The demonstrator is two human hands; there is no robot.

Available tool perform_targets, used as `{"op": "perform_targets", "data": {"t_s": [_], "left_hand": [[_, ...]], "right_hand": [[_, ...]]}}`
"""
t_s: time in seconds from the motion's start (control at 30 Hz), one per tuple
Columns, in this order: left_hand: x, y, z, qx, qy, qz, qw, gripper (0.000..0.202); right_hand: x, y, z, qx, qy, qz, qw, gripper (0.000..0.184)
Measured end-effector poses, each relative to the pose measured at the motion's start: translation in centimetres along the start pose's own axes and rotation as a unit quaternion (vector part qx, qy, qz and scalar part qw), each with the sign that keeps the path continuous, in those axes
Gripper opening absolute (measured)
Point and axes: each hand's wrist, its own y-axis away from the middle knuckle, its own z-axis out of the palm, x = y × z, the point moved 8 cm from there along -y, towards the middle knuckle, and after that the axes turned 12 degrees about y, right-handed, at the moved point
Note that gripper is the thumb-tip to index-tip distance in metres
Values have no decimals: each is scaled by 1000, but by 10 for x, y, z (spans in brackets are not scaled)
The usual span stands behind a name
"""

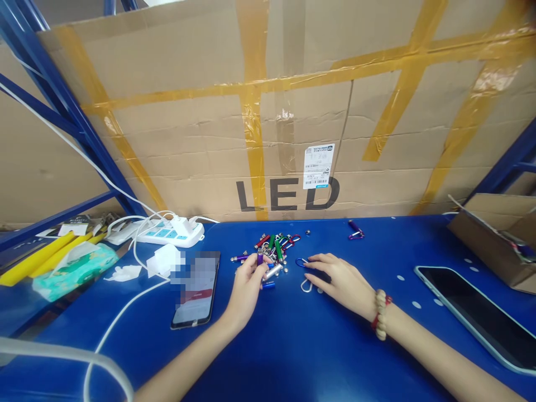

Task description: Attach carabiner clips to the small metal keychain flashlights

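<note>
A pile of small keychain flashlights (274, 248) in red, green, purple and silver lies on the blue table (293, 346). My left hand (247, 285) is curled at the pile's near side, its fingers closed on a small purple flashlight (260, 258); a silver one (272, 272) lies against its fingertips. My right hand (339, 279), with a bead bracelet at the wrist, rests palm down just right of the pile, fingers stretched toward a blue carabiner clip (301, 262). A silver clip (306, 286) lies under its thumb side. One purple flashlight with a clip (355, 230) lies apart, farther back.
A phone (196, 290) on a white cable lies left of my left hand. A white power strip (171, 231), tissue pack (75, 271) and yellow tubes sit far left. A tablet (477, 312) and open carton (498, 240) are at right. A taped cardboard sheet marked LED (288, 111) walls the back.
</note>
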Motion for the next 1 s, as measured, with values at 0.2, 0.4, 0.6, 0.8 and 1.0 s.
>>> {"op": "perform_targets", "data": {"t_s": [0.2, 0.4, 0.6, 0.8, 1.0], "left_hand": [[-2, -1, 2, -14, 9, 10, 1000, 14], [7, -4, -9, 18, 38, 21, 999, 10], [20, -12, -31, 74, 83, 71, 991, 10], [22, -18, -42, 94, 4, 69, 993, 11], [26, -23, -48, 94, -339, 93, 931, 11]], "right_hand": [[12, -2, -3, -3, 6, 36, 999, 21], [20, -1, -2, -10, 4, 54, 998, 18], [21, -1, -3, -8, -8, 61, 998, 20], [16, -1, -5, -12, -20, 66, 998, 22], [11, 1, -9, -1, -22, 62, 998, 22]]}}
